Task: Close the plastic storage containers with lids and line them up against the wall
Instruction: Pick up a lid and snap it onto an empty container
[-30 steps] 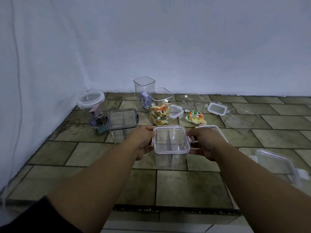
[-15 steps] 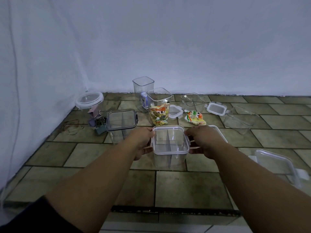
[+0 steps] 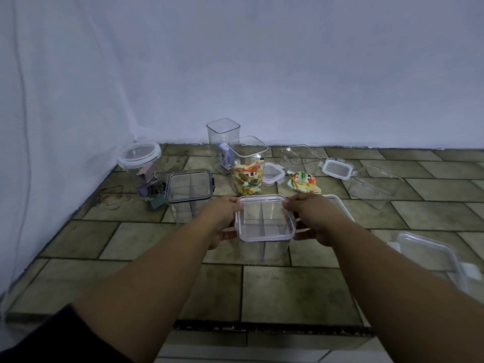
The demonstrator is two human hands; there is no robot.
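A clear square container with inner dividers and a white-rimmed lid stands on the tiled surface in front of me. My left hand grips its left side and my right hand grips its right side, fingers curled over the lid's edges. Left of it stands a similar divided container with a dark-rimmed lid. Behind are an open tall container with colourful packets, another open tall container and a round lidded container.
Loose small lids, two open clear tubs, a snack packet and a large lid lie behind. A lidded box sits at right. Walls stand at back and left; the ledge's edge is near me.
Both hands have shifted slightly inward on the lid's sides; my right hand now covers the right clip. The container stays where it was.
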